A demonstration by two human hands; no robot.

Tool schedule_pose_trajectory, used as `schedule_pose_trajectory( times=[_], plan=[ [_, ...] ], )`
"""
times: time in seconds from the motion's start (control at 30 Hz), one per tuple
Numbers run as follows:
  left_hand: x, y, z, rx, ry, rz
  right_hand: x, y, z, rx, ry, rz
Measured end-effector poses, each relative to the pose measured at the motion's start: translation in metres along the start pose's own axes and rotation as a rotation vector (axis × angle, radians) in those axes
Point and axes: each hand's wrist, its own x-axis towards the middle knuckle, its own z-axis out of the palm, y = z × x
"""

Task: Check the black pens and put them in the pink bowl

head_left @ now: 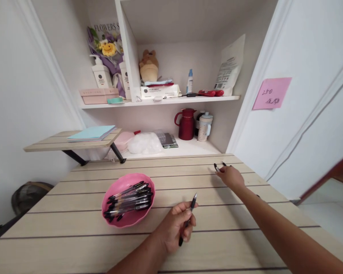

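My left hand (180, 224) is closed around a pen (193, 201), just right of the pink bowl. The pen is tilted, with its bare metal tip up and its black end below the fingers. Farther back at the right, my right hand (230, 177) pinches a small black-and-pale piece (216, 167) that looks like a pen cap; the fingers partly hide it. Another small black piece (224, 163) shows just behind that hand. Several clear pens with black ends (130, 199) lie heaped in the pink bowl (125, 224).
A slatted wooden table (82, 228) fills the foreground. A small raised shelf (51, 141) carries blue paper (93, 132) at the left. Behind stand a red jug (186, 123) and a pale cup (205, 127). A small dark piece (258, 196) lies beside my right forearm.
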Motion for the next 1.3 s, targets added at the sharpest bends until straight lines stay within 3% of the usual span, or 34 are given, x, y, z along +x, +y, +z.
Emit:
schedule_pose_trajectory(
  times=[0.3,0.43,0.63,0.77,0.87,0.93,1.0,1.1,1.3],
  plan=[
    [0.000,0.000,0.002,-0.014,0.030,0.014,0.035,0.010,0.007,-0.351,0.008,-0.039],
    [0.000,0.000,0.001,-0.020,0.013,0.022,0.035,0.010,0.009,-0.386,0.014,-0.026],
    [0.002,-0.001,-0.001,-0.034,0.024,0.022,0.018,0.002,-0.003,-0.306,0.021,-0.062],
    [0.003,-0.002,-0.003,-0.046,0.024,0.032,-0.020,-0.010,0.000,-0.162,-0.051,-0.114],
    [0.004,-0.002,-0.003,-0.052,0.032,0.036,-0.066,-0.026,0.011,0.064,-0.196,-0.140],
    [0.004,-0.003,-0.002,-0.047,0.042,0.037,-0.098,-0.038,0.017,0.558,-0.421,-0.090],
    [0.003,-0.003,-0.002,-0.043,0.053,0.043,-0.124,-0.049,0.022,0.819,-0.491,-0.036],
    [0.002,-0.002,0.000,-0.030,0.064,0.049,-0.145,-0.059,0.029,0.936,-0.456,-0.023],
    [0.001,-0.002,0.001,-0.006,0.071,0.043,-0.149,-0.059,0.041,0.955,-0.330,-0.062]
  ],
)
